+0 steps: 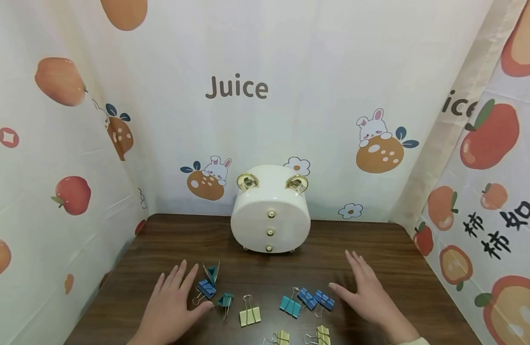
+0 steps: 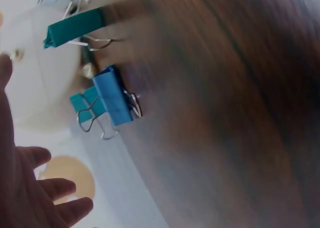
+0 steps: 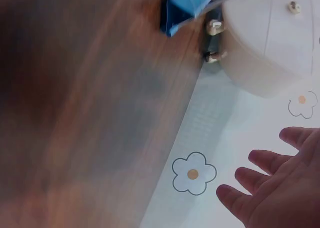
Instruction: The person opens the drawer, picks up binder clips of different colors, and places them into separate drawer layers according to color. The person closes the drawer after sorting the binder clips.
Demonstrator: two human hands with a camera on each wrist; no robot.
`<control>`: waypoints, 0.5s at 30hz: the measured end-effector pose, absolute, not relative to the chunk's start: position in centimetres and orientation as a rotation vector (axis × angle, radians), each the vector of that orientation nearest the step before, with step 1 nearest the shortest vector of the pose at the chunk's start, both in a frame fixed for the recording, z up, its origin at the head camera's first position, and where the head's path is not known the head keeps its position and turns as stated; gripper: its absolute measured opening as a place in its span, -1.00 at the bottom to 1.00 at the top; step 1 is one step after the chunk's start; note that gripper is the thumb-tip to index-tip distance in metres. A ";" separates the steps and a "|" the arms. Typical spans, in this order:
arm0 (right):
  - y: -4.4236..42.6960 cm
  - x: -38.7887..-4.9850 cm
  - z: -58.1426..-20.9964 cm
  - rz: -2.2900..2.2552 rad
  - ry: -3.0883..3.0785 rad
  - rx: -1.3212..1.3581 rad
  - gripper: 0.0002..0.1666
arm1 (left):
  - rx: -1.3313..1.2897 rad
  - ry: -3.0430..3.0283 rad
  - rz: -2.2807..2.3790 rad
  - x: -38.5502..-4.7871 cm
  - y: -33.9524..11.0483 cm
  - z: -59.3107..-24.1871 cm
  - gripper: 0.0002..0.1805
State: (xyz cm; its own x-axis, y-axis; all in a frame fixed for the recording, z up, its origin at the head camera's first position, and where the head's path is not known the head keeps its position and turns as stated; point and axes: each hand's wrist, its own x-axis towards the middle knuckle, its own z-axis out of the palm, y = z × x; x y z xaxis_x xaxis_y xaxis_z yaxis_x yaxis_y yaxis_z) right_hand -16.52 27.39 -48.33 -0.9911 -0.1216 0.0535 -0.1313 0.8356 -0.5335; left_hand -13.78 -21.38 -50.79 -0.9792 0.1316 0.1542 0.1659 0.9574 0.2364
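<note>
Your left hand (image 1: 172, 304) and right hand (image 1: 369, 294) are spread, gripping nothing. Nine binder clips (image 1: 250, 317) lie loose between them on the bench (image 1: 170, 235), nearer than the three-knobbed white cabinet (image 1: 270, 223). Handling appears unstarted; all binder clips remain outstanding.

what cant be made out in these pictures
White box, inside: head view, hidden by its front.
Two nearest yellow clips: head view, cut by bottom edge.
Left hand, base: left wrist view, cut by edge.
Right hand, base: right wrist view, cut by edge.
Tabletop grain: right wrist view, blurred.
</note>
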 end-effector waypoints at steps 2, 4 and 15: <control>27.5 -17.1 -47.9 0.870 -2.990 0.225 0.25 | -0.258 -2.972 -0.385 -14.1 -21.3 -50.5 0.07; 27.4 -17.8 -47.6 0.883 -2.983 0.241 0.24 | -0.276 -2.970 -0.401 -14.5 -21.1 -50.3 0.05; 25.3 -23.0 -44.4 1.024 -2.989 0.301 0.21 | -0.303 -2.976 -0.624 -17.2 -17.6 -47.5 -0.08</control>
State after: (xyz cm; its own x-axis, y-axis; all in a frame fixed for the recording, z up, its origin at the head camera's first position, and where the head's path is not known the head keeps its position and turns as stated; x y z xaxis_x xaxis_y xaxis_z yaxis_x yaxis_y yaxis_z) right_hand -23.04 25.35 -44.37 -0.9815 -0.1891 0.0313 -0.1686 0.7739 -0.6105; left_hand -17.17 -17.57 -47.54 -0.9767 0.1751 0.1240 0.2102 0.8971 0.3885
